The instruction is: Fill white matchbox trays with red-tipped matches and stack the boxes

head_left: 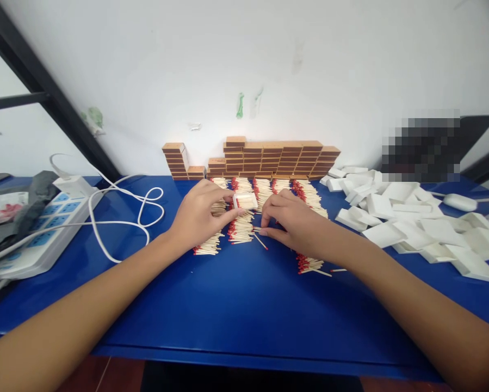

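Forearms run off the bottom edge over the blue table (236, 310). The left hand (199, 218) pinches a small tray (246, 201) by its end, just above the rows of matches (241, 231). The right hand (295, 223) curls over those rows, hiding whatever its fingertips grip. Empty trays (411, 223) lie heaped right of it, and a power strip (44, 228) lies left of the left hand. Beyond both, brown boxes (268, 158) are stacked against the wall.

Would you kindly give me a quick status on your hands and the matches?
Left hand pinching white tray. Right hand down on match rows, grip unclear. Loose match beside right fingertips.
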